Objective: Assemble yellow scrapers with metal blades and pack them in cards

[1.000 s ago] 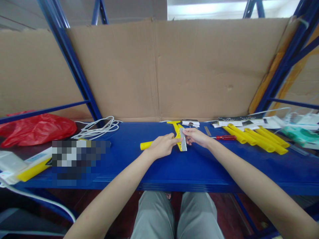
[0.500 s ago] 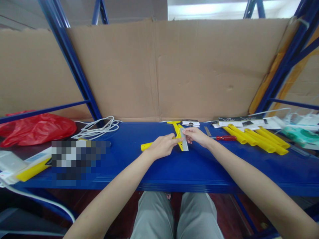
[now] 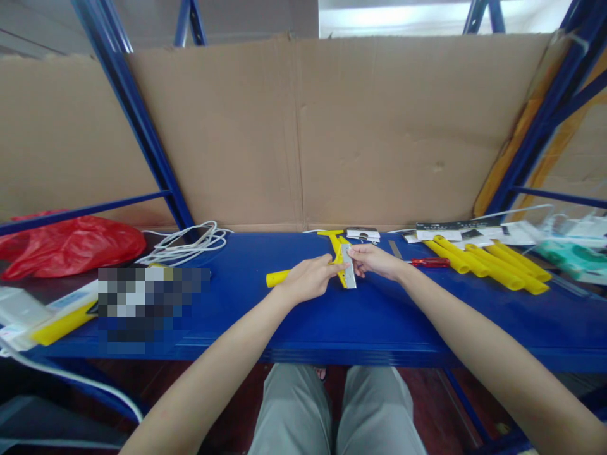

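My left hand (image 3: 307,278) is wrapped round a yellow scraper (image 3: 277,278), whose round handle end sticks out to the left of the fist. At the scraper's head lies a flat silver metal plate (image 3: 349,277) with holes in it. My right hand (image 3: 372,260) pinches the upper part of this plate between thumb and fingers, holding it against the yellow head. Just behind, a yellow T-shaped piece (image 3: 331,234) rests on the blue table. A loose metal blade (image 3: 395,250) and a screwdriver with a red handle (image 3: 430,262) lie right of my right hand.
Several yellow tubes (image 3: 497,268) lie at the right, with black-and-white packaging (image 3: 439,232) behind them. White cable (image 3: 196,243) is coiled at the left beside a red plastic bag (image 3: 80,243). Cardboard (image 3: 379,139) and blue posts (image 3: 142,126) stand behind the blue table (image 3: 227,316).
The metal plate's lower end and the scraper's handle end have shifted slightly left. Both hands keep nearly the same place and grip.
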Available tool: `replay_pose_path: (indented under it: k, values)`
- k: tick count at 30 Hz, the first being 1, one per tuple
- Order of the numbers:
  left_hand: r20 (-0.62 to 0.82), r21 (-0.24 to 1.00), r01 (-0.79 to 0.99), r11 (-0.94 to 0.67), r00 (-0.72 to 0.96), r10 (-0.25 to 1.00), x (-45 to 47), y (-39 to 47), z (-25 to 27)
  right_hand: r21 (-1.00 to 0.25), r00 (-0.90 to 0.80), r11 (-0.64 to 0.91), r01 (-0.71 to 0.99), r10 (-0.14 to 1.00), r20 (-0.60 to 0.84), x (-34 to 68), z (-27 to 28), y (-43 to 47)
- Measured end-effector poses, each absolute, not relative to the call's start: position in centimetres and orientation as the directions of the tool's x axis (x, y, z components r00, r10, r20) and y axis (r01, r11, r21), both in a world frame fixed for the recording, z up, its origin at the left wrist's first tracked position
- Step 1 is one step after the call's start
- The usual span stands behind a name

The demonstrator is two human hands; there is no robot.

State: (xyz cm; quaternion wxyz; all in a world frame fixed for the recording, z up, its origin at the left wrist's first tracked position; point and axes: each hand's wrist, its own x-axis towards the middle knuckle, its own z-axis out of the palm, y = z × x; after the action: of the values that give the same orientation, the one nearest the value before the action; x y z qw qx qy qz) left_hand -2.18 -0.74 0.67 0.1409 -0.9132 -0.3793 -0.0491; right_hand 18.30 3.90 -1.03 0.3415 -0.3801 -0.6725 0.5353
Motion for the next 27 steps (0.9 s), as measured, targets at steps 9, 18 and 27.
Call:
replay_pose_path:
  k: [9, 18, 27]
  values:
    - [0.198, -0.162, 0.725, -0.669, 0.689, 0.698, -2.2, -0.7, 0.7, -0.994, -0.48, 0.065, 0.089, 0.877, 0.014, 17.7, -1.2, 3.8]
    - [0.199, -0.164, 0.729, -0.664, 0.684, 0.702, -2.2, -0.7, 0.7, -0.98, -0.452, 0.178, 0.089, 0.884, 0.119, 17.4, -1.3, 3.8]
    - [0.199, -0.156, 0.75, -0.643, 0.662, 0.723, -2.0, -0.6, 0.7, -0.997, -0.363, 0.032, 0.077, 0.932, 0.002, 16.7, -1.1, 3.5]
